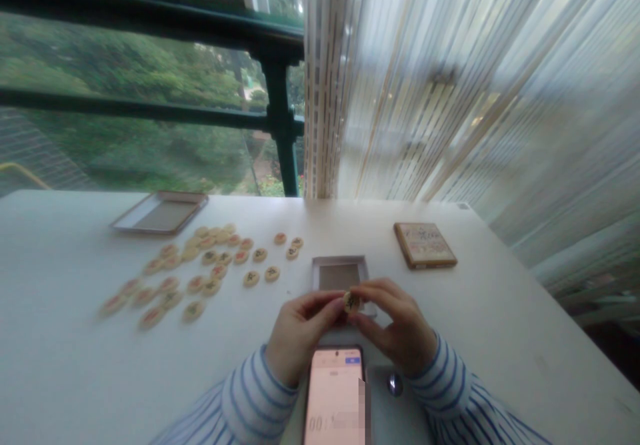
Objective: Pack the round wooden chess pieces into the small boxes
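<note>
Both my hands meet just above a small open grey box (340, 273) near the table's front. My left hand (297, 335) and my right hand (395, 325) pinch one round wooden game piece (352, 302) between their fingertips, its dark marking facing me. Several more round wooden pieces (210, 268), marked red or dark, lie scattered on the white table (500, 325) to the left. Striped sleeves cover both my forearms.
A phone (334, 398) with a lit pink screen stands in front of my chest. A flat grey lid or tray (160, 213) lies at the back left. A square wooden box (425, 245) lies at the back right. Window and blinds stand behind the table.
</note>
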The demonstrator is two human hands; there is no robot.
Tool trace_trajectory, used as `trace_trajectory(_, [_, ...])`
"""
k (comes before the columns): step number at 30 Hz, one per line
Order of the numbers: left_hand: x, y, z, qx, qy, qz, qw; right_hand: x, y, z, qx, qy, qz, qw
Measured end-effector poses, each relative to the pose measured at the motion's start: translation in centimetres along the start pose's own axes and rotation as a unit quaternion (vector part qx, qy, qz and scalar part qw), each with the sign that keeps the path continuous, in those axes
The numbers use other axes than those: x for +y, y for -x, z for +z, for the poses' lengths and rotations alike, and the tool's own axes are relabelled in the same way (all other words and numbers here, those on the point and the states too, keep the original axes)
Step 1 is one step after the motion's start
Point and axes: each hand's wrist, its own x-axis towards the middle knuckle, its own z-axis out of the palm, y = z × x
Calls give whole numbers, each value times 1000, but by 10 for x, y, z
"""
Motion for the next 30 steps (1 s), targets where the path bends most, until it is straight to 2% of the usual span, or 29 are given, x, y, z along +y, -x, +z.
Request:
trace_trajectory(7, [1,-1,1,8,-27,-3,1000,2,0,-2,-13,67,-31,997])
trace_trajectory(12, [1,0,3,6,-49,10,999,0,-2,-3,-29,78,-17,996])
trace_trajectory(16, [4,0,0,59,-109,53,991,3,-2,-5,-31,78,-3,996])
trace_trajectory(19, [7,-2,-10,127,-190,106,968,10,0,-7,-33,78,6,996])
trace_trajectory(23, [10,-7,-25,196,-307,163,917,19,1,-12,-33,84,27,996])
trace_trajectory(26, [6,-12,-33,204,-367,183,889,24,0,-16,-43,89,33,995])
trace_trajectory(30, [-4,-19,-37,190,-410,186,872,28,1,-19,-61,102,40,992])
